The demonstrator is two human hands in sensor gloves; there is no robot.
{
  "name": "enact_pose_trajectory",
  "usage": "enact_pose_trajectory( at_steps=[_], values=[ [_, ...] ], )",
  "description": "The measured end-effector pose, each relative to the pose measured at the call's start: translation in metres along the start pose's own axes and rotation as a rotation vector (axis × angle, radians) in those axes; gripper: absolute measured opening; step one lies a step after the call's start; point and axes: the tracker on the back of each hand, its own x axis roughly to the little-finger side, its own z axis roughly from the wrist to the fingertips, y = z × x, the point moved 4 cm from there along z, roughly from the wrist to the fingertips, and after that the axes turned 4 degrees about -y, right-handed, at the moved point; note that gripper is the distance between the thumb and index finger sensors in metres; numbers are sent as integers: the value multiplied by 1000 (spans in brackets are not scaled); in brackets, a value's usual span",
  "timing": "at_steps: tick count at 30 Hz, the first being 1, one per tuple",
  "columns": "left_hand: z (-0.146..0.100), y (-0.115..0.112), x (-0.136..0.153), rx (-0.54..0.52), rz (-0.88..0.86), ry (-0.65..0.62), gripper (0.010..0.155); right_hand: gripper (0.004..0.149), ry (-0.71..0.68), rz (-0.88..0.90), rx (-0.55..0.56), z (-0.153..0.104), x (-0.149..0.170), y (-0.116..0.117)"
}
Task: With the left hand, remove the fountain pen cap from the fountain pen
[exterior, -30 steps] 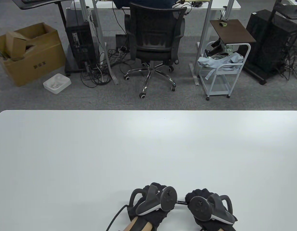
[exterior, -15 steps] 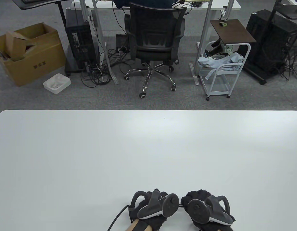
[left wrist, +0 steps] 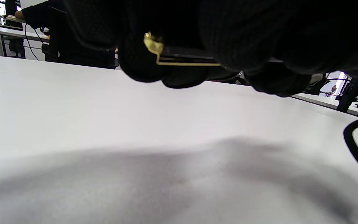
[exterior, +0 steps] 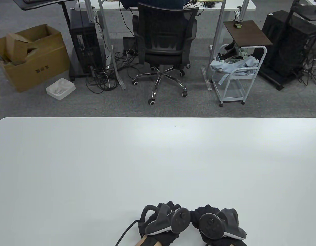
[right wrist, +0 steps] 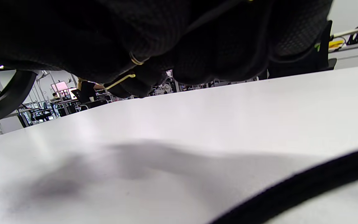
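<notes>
Both gloved hands are close together at the near edge of the white table. My left hand grips the black fountain pen cap; its gold clip shows under the fingers in the left wrist view. My right hand grips the fountain pen by its barrel; a gold ring on the pen shows in the right wrist view, and the gold clip beyond it. The pen is held just above the table. In the table view the hands hide it. I cannot tell whether the cap is seated or loose.
A black cable trails from my left wrist off the table's near edge and shows in the left wrist view. Past the far edge stand an office chair, a white cart and a cardboard box.
Both hands have drawn closer together and slid slightly toward the near edge. The short stretch of pen seen between them earlier is now hidden.
</notes>
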Motion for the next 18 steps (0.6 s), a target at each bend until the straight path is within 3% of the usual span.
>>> enact_pose_trajectory(
  at_steps=[6, 12, 14, 18],
  values=[
    [0, 3, -3, -17, -2, -15, 43, 42, 2, 43, -11, -2, 5, -4],
    [4, 3, 1, 17, -83, -18, 44, 43, -57, -79, 43, -4, -4, -10],
    [1, 2, 10, 28, 15, 14, 44, 43, -37, -128, 41, -7, 5, -13],
    [-1, 7, 30, -14, -60, 76, 43, 43, 43, -67, 69, -14, 27, -21]
  ],
)
